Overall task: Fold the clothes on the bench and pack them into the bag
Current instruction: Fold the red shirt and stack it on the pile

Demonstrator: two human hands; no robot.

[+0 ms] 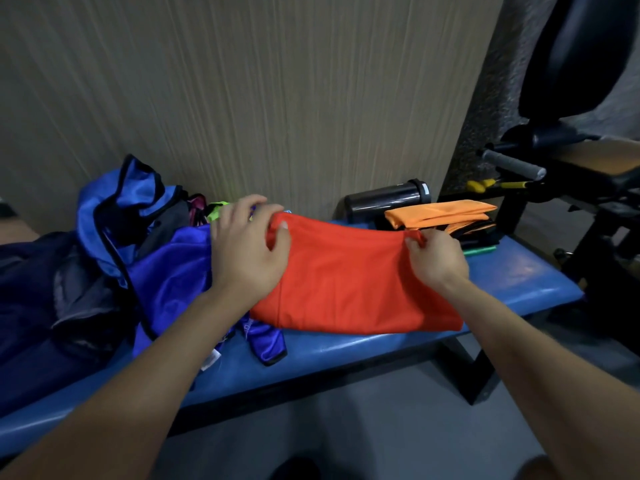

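A red garment point(349, 282) lies partly folded across the middle of the blue padded bench point(512, 275). My left hand point(247, 247) pinches its upper left edge and my right hand point(438, 259) pinches its upper right corner, both holding that far edge slightly raised. Left of it lies a crumpled pile of blue clothes point(173, 271) with black trim, with a bit of lime-green cloth point(217, 210) behind my left hand. A dark bag point(41, 306) sits at the bench's left end, partly hidden by the pile.
A folded orange cloth point(440, 213) rests on dark items at the bench's right end, with a black bottle point(388, 199) lying on its side behind it. Black gym equipment point(571, 161) stands at the right. A wood-grain wall backs the bench; grey floor lies below.
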